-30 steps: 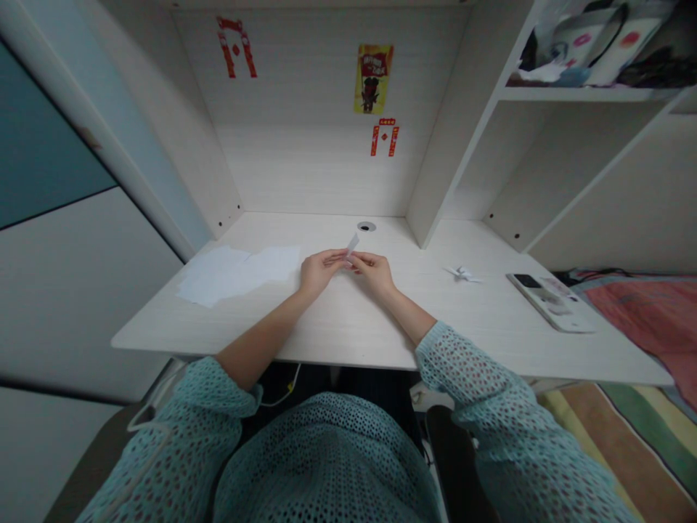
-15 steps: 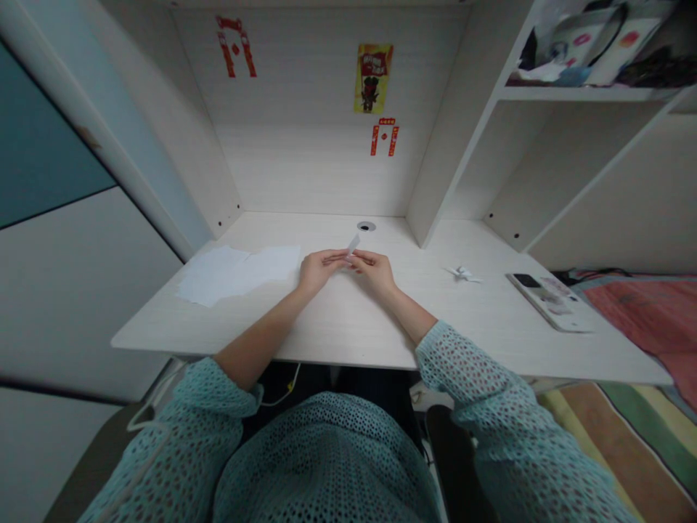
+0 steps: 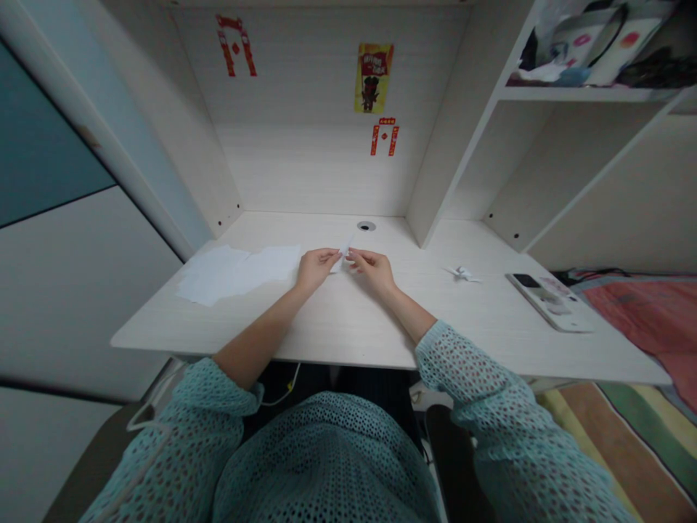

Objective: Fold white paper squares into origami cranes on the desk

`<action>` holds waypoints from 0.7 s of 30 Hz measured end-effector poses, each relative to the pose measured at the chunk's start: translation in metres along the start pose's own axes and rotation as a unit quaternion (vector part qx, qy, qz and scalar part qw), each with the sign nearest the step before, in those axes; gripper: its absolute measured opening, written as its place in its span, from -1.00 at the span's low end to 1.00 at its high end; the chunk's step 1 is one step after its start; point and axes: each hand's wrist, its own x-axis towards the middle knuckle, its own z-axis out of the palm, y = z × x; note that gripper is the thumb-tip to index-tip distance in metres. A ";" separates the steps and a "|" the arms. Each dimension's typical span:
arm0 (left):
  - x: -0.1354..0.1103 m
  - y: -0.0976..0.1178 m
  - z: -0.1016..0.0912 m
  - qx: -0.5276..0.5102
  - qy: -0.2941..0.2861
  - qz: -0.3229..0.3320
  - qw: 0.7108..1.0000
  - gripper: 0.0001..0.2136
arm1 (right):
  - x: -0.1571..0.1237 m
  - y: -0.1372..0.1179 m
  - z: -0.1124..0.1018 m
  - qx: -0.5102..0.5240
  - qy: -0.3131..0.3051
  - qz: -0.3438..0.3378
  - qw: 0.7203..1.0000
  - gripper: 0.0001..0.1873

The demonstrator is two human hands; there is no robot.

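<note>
Between my hands, just above the desk, is a small folded piece of white paper (image 3: pixel 345 250), its pointed end angled up and away from me. My left hand (image 3: pixel 316 268) pinches its left side between thumb and fingertips. At its right side, my right hand (image 3: pixel 373 268) has thumb and index finger closed on the edge, the other fingers curled below. The exact folds are too small to make out. Over to the right, a small folded white paper figure (image 3: pixel 462 274) with pointed ends lies on the desk.
Loose white paper sheets (image 3: pixel 239 272) overlap on the left of the white desk (image 3: pixel 348 330). A phone (image 3: pixel 549 301) lies near the right end. Behind the hands is a round cable hole (image 3: pixel 367 226). An upright panel (image 3: pixel 457 131) divides the shelving at right.
The folded paper has turned in my fingers and now shows a different outline. My left fingertips have drawn back slightly from the right ones.
</note>
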 end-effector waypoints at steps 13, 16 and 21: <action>-0.001 0.004 0.000 -0.088 -0.034 -0.089 0.992 -0.65 | -0.011 -0.004 0.006 -0.192 0.004 -0.071 0.979 -0.48; 0.000 0.004 0.000 -0.072 -0.037 -0.075 0.994 -0.63 | -0.010 -0.004 0.006 -0.183 0.000 -0.081 0.980 -0.54; 0.007 -0.002 -0.006 -0.060 0.020 -0.071 0.995 -0.63 | 0.001 0.008 0.000 -0.081 0.023 -0.056 0.995 -0.60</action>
